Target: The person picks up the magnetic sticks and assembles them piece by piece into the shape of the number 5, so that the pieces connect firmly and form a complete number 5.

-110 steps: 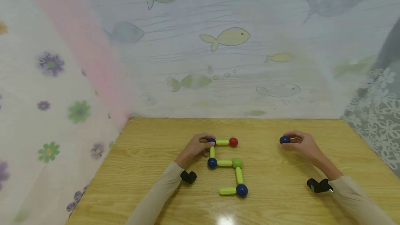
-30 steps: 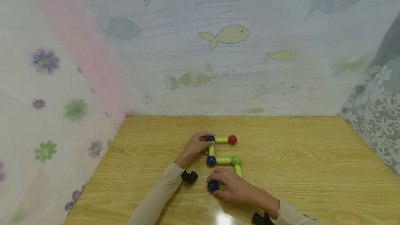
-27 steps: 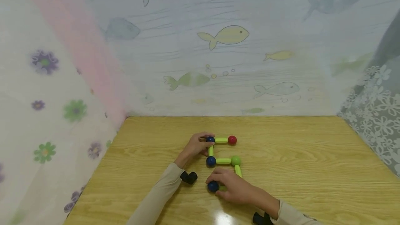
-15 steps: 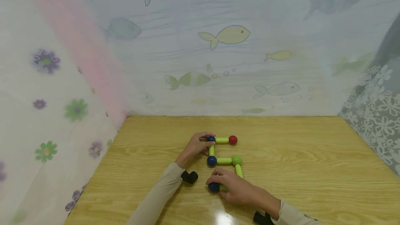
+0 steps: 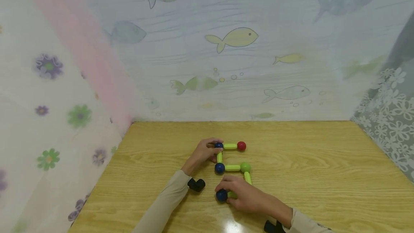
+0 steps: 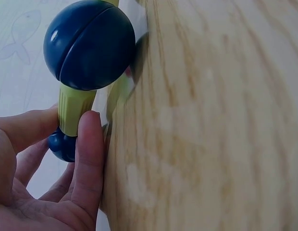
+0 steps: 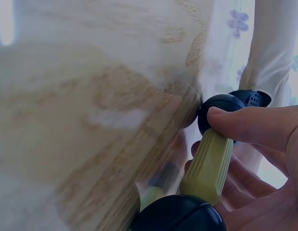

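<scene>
A zigzag of toy balls and yellow-green rods lies on the wooden table (image 5: 307, 175). In the head view, my left hand (image 5: 203, 152) pinches the far-left blue ball (image 5: 219, 146); a rod (image 5: 230, 146) joins it to a red ball (image 5: 241, 146). Nearer me come a second blue ball (image 5: 219, 168) and a green ball (image 5: 245, 167). My right hand (image 5: 243, 193) holds a blue ball (image 5: 221, 195) at the near-left end, its thumb on the ball in the right wrist view. That hand hides the near-right corner in the head view; the right wrist view shows a blue ball (image 7: 180, 215) there.
Black wrist cameras sit at the left sleeve (image 5: 196, 184) and the right sleeve (image 5: 299, 222). A fish-patterned curtain (image 5: 239, 82) stands along the table's far edge, with flowered cloth (image 5: 81, 146) at the left and lace (image 5: 399, 118) at the right.
Over the earlier frames, my right hand has brought its blue ball from the right side to the free left end of the near rod. In the last second both hands stay almost still.
</scene>
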